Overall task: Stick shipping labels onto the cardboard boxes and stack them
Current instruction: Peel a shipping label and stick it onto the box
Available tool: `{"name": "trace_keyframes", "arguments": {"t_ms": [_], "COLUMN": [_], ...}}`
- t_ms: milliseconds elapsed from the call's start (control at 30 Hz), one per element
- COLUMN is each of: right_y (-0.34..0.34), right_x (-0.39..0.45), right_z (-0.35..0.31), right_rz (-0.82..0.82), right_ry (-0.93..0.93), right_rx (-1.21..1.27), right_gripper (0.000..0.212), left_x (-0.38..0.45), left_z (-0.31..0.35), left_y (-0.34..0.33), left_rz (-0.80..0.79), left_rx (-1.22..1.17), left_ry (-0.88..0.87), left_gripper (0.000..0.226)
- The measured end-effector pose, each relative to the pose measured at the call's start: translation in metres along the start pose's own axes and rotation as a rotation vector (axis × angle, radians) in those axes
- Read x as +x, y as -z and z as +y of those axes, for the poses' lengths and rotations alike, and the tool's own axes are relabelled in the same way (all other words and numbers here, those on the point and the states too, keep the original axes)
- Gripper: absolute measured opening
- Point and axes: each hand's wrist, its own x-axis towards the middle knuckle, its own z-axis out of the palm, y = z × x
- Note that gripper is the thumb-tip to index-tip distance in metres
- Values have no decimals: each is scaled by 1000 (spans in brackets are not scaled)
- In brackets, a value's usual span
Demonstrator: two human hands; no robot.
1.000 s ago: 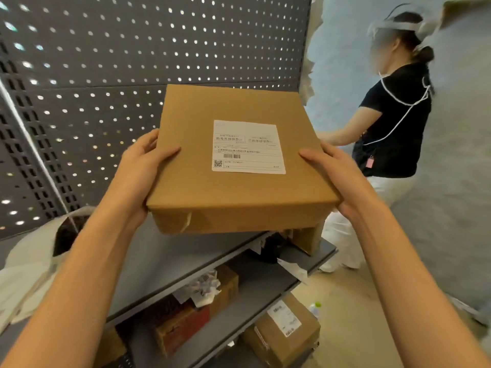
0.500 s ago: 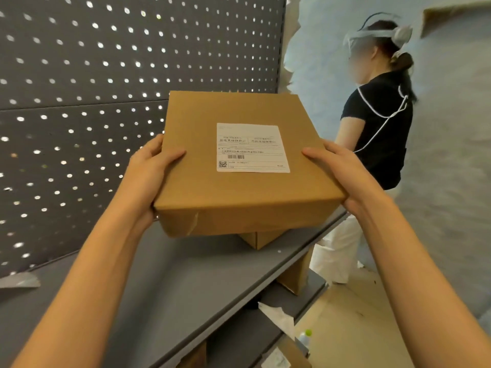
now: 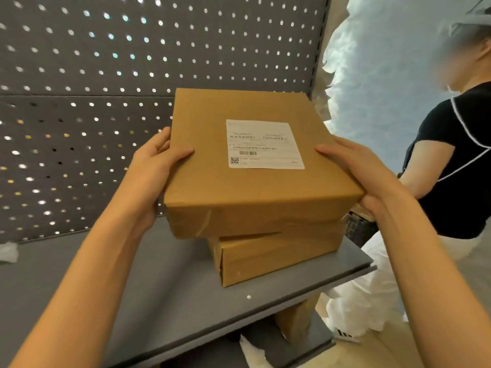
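I hold the top box [image 3: 255,166] by its two sides — my left hand [image 3: 151,168] curls round the left edge, thumb lying on the lid, and my right hand [image 3: 353,168] clamps the right edge the same way. It is plain brown cardboard, flat and squarish, with a white shipping label [image 3: 264,144] on its lid showing a barcode and a QR code. It sits skewed over a second box [image 3: 276,251] near the right end of the grey shelf [image 3: 132,288] — whether they touch, I cannot tell.

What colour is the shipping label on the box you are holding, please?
White with black print, on the shipping label, in the head view.
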Motion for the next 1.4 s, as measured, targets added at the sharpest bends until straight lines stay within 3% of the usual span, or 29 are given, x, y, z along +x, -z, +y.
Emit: {"name": "trace_keyframes", "arguments": {"t_ms": [233,400,900,1400], "right_y": [29,38,46,42], "right_x": [32,48,67,73], "right_z": [8,17,30,30], "right_rz": [-145,-217,-266,-186], "right_ry": [-27,-87,-253,-297], "right_rx": [-13,-34,-51,-56], "right_gripper": [24,26,23,32], "left_x": [-8,-9,7,11], "left_z": [-6,-10,-29,-26], "left_y": [-38,-51,-53,-57], "left_rz": [221,292,259,243], "left_rx": [10,33,78,212], "left_ry": [57,104,282,264], "left_gripper": [56,56,58,52]}}
